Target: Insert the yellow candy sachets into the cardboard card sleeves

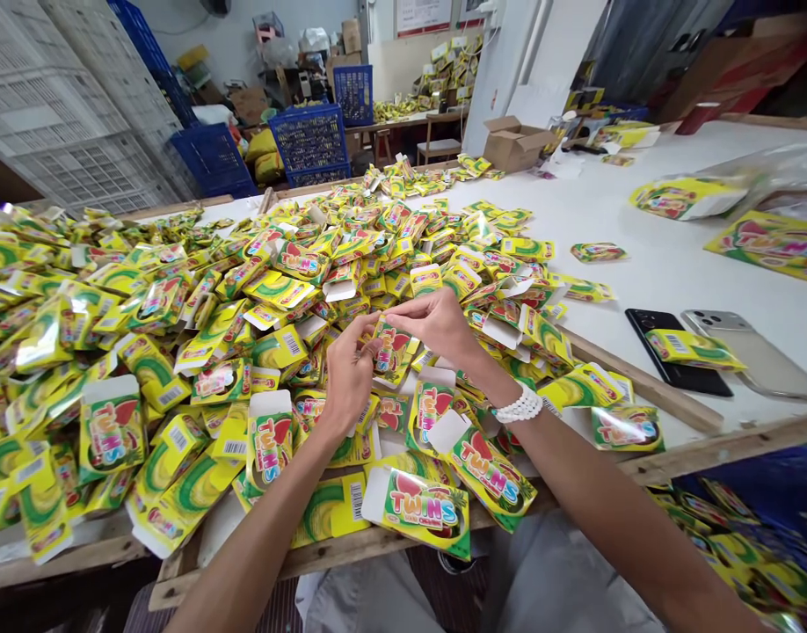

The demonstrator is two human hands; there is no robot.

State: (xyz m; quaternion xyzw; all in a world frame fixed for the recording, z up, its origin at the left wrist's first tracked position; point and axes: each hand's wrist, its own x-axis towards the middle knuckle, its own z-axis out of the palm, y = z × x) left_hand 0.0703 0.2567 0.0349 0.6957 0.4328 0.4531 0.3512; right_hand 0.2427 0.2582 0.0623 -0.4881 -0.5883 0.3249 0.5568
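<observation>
A small yellow-green candy box (391, 352) printed "TWINS" is held upright between my two hands. My left hand (352, 365) grips its left side, thumb on the front face. The fingertips of my right hand (439, 325) pinch at its top edge, where the flap is hidden by the fingers. A white bead bracelet (519, 403) circles my right wrist. Around both hands lies a wide heap of the same boxes, several with white end flaps standing open, such as one box (272, 444) near my left forearm and another box (489, 470) by the table's front edge.
A wooden strip (641, 378) edges the heap on the right. Beyond it lie a black phone (647, 343) and a silver phone (752, 347), with a candy box (694, 349) across them. Blue crates (308, 136) and a cardboard carton (517, 145) stand farther back. Below right is a crate of boxes (759, 545).
</observation>
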